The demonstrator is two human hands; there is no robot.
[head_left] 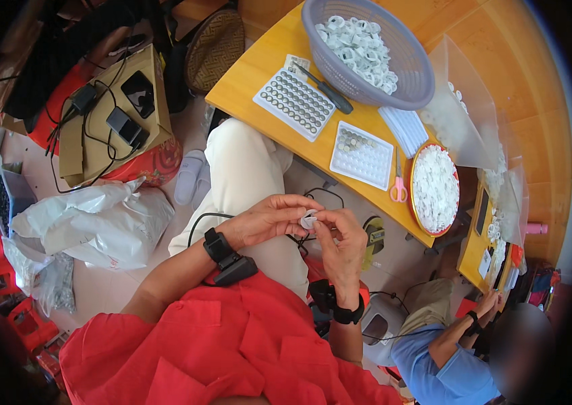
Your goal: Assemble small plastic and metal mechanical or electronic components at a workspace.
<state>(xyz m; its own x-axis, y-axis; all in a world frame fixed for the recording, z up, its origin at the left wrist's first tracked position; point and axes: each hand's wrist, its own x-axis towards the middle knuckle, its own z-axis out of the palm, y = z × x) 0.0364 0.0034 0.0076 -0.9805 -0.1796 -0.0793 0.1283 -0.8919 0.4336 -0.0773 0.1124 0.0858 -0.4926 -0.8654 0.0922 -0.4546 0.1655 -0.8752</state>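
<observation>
Over my lap, my left hand [269, 219] and my right hand [341, 236] pinch a small white plastic part [308, 219] between their fingertips. The fingers cover some of it, so its exact kind cannot be made out. Ahead on the yellow table [249, 77] lies a white tray [305, 133] filled with rows of round button cells. Beside it a second white tray [367, 174] holds loose button cells at one end and bare pockets at the other. Similar-looking white parts [360, 50] are heaped in a grey-purple basket [326, 62] at the far edge.
A dark screwdriver [332, 92], pink-handled scissors [398, 190] and a red-rimmed bowl [458, 185] of small white pieces are on the table. A carton [90, 152] with cables and a white plastic bag [107, 229] stand left. A co-worker in blue [427, 354] sits at right.
</observation>
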